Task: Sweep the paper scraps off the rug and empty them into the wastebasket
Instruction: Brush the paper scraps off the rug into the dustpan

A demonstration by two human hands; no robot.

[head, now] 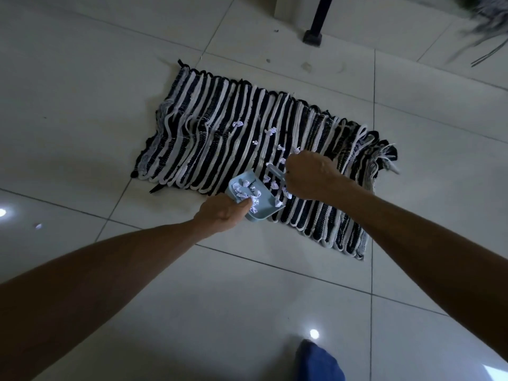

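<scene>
Left grip (pixel 220 213) clasping dustpan (pixel 270 203), right grip (pixel 309 174) clenched on brush (pixel 275 171), paper scraps (pixel 272 131) on rug (pixel 220 133) just beyond.

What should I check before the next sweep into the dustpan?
1. Dustpan grip: left hand holds its near end. Ok.
2. Brush grip: right hand fingers curled round it. Ok.
3. Dustpan edge flat on the rug: cannot tell.
4. Collected scraps staying inside the dustpan: ok.
5. Rug swept: loose scraps remain farther up and beside the brush. Not ok.
6. Wastebasket located: not in view. Cannot tell.
</scene>
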